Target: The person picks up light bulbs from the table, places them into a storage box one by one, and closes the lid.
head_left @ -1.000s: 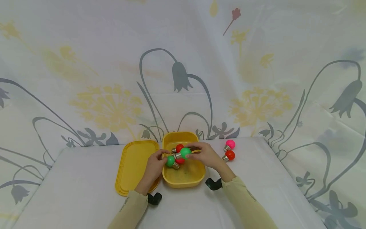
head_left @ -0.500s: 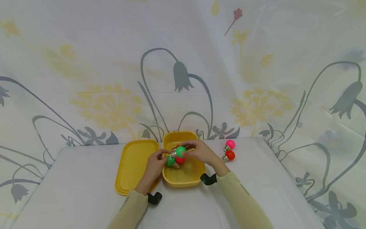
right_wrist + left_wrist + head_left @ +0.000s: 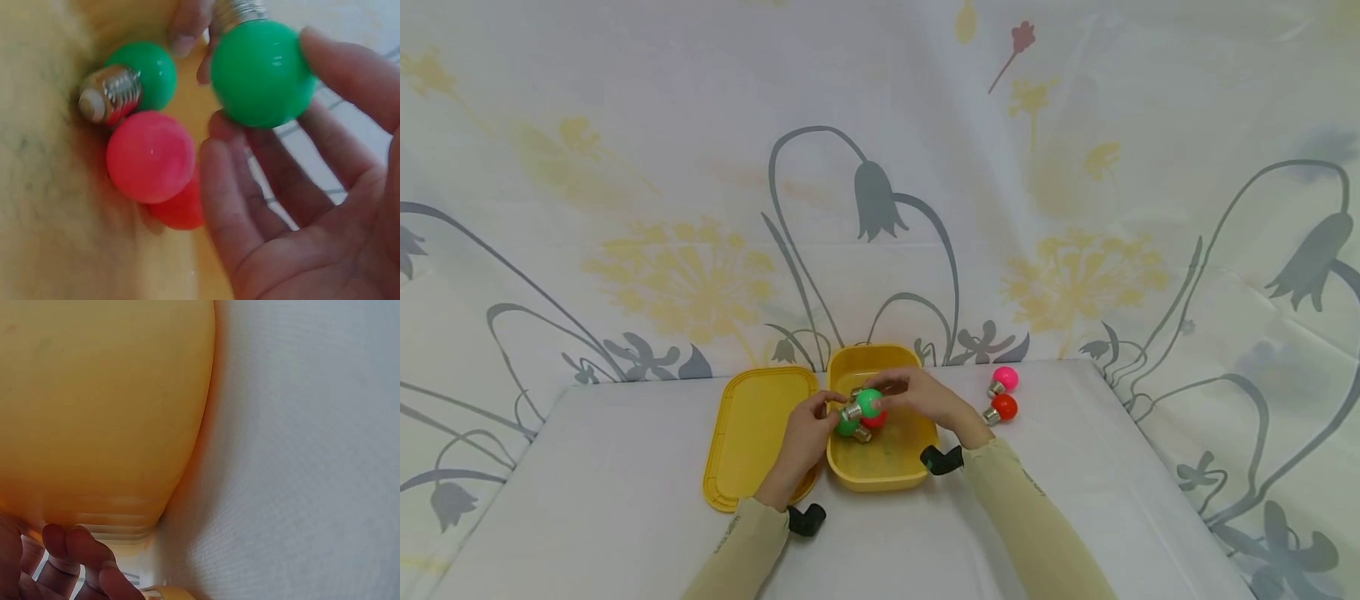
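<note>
My right hand (image 3: 921, 395) pinches a green light bulb (image 3: 870, 402) by its round globe, above the left part of a yellow plastic box (image 3: 883, 482). The metal screw base of this bulb points left, toward my left hand (image 3: 803, 437). That hand grips the box's left rim; in the left wrist view its curled fingers (image 3: 81, 547) show against the outer wall. Inside the box the right wrist view shows another green bulb (image 3: 156, 76), a pink-red bulb (image 3: 150, 156) and a red bulb (image 3: 179, 209) partly hidden behind it.
The yellow lid (image 3: 756, 433) lies flat to the left of the box, partly under my left forearm. On the white table to the right lie a pink bulb (image 3: 1006, 378) and a red bulb (image 3: 1004, 407). A flower-patterned cloth (image 3: 880, 275) rises behind the table.
My right hand has moved left with the green bulb, which now overlaps the other green bulb in the head view. The left hand stays at the rim.
</note>
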Tool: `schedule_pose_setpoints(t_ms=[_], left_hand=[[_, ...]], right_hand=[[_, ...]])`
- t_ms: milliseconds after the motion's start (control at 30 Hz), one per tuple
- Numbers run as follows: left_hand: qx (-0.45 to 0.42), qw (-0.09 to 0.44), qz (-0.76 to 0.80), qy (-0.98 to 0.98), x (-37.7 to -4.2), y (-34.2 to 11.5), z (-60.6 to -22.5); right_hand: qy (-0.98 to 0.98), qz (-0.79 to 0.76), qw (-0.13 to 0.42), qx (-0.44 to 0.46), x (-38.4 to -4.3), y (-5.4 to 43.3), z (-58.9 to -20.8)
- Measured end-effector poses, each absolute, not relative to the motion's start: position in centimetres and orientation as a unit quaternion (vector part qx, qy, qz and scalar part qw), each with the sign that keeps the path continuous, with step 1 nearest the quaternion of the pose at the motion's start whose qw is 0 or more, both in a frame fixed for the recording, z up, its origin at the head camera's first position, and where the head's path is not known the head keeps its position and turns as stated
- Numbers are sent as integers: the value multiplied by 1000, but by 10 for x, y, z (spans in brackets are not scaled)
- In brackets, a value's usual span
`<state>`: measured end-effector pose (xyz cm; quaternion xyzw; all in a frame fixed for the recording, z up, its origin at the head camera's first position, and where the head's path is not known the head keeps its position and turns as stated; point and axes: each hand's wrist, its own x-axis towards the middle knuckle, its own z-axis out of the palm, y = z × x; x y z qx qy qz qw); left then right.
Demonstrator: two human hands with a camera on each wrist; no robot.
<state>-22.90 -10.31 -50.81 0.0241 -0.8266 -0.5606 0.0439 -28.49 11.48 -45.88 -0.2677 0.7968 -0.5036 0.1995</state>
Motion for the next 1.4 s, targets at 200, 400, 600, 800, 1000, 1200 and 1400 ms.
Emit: schedule_pose_setpoints(t_ms=[200,400,600,800,1000,1200,1400], left_hand=[[20,48,-556,-829,-229,-103,-510],[26,39,-556,-830,-229,-104,-508],[31,34,-549,-834,-229,-106,-505],[36,29,-547,-836,-228,-105,-505],[30,32,-546,-836,-229,-104,-506],[29,33,-549,-835,-229,-105,-507],[29,31,-550,-834,-229,-106,-507]], right_hand=[[793,-499,227,-265,-287,117,-468],[777,-512,237,-278,-289,119,-470],[768,-523,237,-284,-292,121,-473],[758,-529,243,-295,-291,121,-473],[754,-514,259,-316,-291,121,-471],[752,-497,285,-326,-291,120,-468],[759,-486,289,-323,-290,119,-467]])
